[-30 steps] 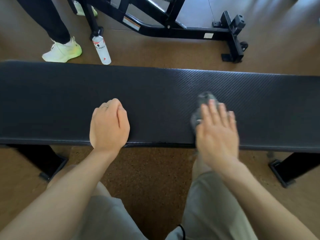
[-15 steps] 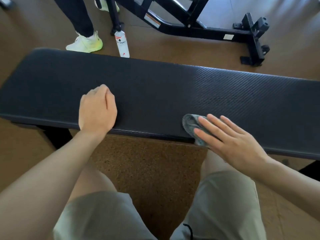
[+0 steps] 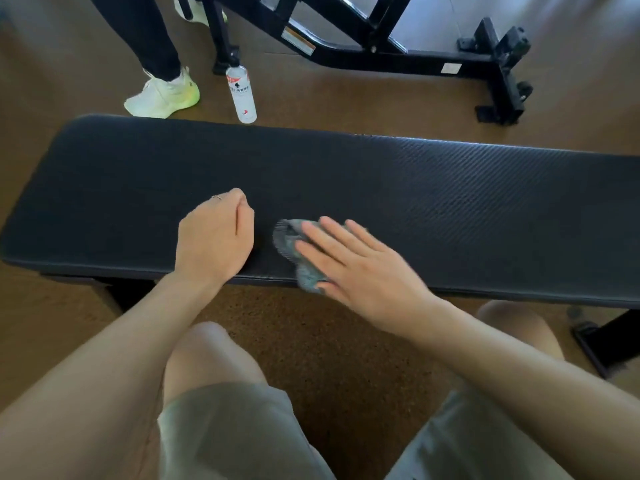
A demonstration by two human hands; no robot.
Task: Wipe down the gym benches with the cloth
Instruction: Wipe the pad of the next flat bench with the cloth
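Brown cork-like floor lies under a long black bench that crosses the view in front of the person's knees. On its near edge the right hand lies flat, fingers straight and slightly spread, pressing a grey cloth to the pad. The cloth bunches out past the fingertips, just right of the left hand, which rests on the pad as a loose fist holding nothing. Wiping looks under way, but no wet trail shows how much is covered — the far strip and both ends probably remain. Beyond the hands stand a bottle and a second, black-framed bench — presumably still to do.
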